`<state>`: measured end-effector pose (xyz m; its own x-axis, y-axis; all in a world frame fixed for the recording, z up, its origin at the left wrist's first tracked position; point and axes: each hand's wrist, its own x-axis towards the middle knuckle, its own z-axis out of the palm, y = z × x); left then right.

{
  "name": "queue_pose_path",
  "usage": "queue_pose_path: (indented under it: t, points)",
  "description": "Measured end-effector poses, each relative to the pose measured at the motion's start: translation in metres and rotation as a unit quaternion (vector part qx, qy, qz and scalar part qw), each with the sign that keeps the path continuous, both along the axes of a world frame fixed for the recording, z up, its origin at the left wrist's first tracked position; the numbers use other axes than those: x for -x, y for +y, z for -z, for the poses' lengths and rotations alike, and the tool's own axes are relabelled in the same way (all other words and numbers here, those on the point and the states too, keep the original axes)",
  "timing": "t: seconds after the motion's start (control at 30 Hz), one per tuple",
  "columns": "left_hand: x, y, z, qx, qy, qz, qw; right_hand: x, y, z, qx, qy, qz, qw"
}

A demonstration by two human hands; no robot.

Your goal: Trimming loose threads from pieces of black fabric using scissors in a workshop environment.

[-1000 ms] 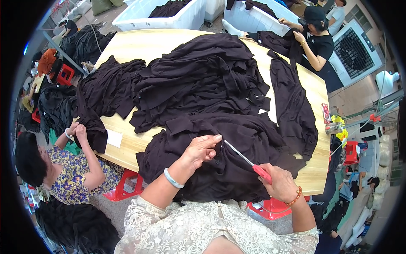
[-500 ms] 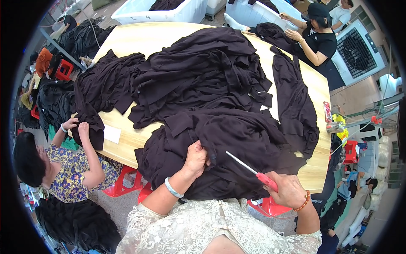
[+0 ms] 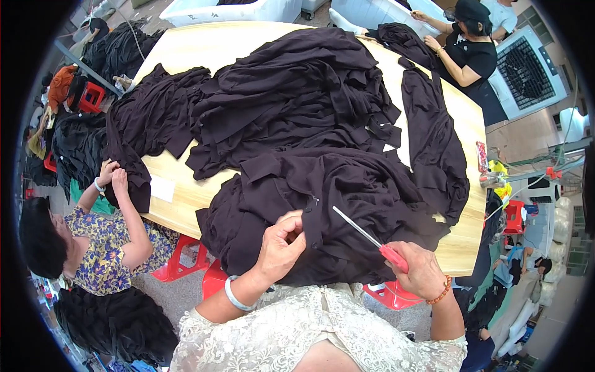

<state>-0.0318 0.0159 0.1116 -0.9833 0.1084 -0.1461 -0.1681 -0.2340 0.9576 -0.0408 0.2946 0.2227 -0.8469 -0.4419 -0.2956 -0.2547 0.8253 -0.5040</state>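
Observation:
A heap of dark, near-black garments (image 3: pixel 365 186) lies in front of me. Small buttons and a pale bit of thread show along the edge of the top garment (image 3: pixel 314 224). Beside that edge, my left hand (image 3: pixel 280 249) is closed, thumb against curled fingers, with its fingertips at the cloth; the fold they pinch is mostly hidden. My right hand (image 3: pixel 418 270) grips the red handle of a tool with a long, thin metal shaft (image 3: pixel 359 229). The shaft slants up and left over the heap, its tip a little right of the buttons.
The pale wooden table (image 3: pixel 232 43) also bears a larger dark heap (image 3: pixel 291 99) and a white paper (image 3: pixel 162 190). Co-workers handle dark garments at the left edge and far right. Red stools (image 3: pixel 183 259) stand below the table; large white bins (image 3: pixel 273 12) stand behind it.
My left hand has shifted left and slightly down, uncovering the buttoned edge. The red-handled tool has barely moved. The whole view has shifted slightly.

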Motion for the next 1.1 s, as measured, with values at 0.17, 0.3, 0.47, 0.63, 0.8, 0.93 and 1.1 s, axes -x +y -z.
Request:
queue_pose_path:
  t: [0.17,0.3,0.47,0.63,0.8,0.93,1.1]
  points:
    - [0.008,0.009,-0.016,-0.017,-0.043,-0.029,0.998,0.000,-0.001,0.000,-0.010,-0.015,0.000,1.000]
    - [0.010,0.012,-0.018,-0.230,-0.110,0.023,0.967,-0.005,0.000,-0.001,-0.022,-0.023,0.004,0.999]
    - [0.003,0.019,0.007,-0.053,-0.109,-0.004,0.993,-0.013,0.002,-0.001,-0.002,-0.007,-0.003,1.000]
    - [0.001,0.023,0.005,0.079,-0.034,-0.020,0.996,-0.022,0.003,-0.016,-0.044,-0.072,-0.016,0.996]
    - [-0.001,0.027,0.003,0.129,-0.020,-0.029,0.991,-0.027,0.001,-0.014,-0.070,-0.069,-0.015,0.995]
    - [-0.003,0.022,0.010,0.144,-0.005,0.018,0.989,-0.032,-0.002,-0.012,-0.051,-0.076,-0.017,0.996]
    - [0.001,0.017,0.016,0.163,0.008,-0.004,0.987,-0.038,0.004,-0.006,-0.032,-0.122,-0.003,0.992]
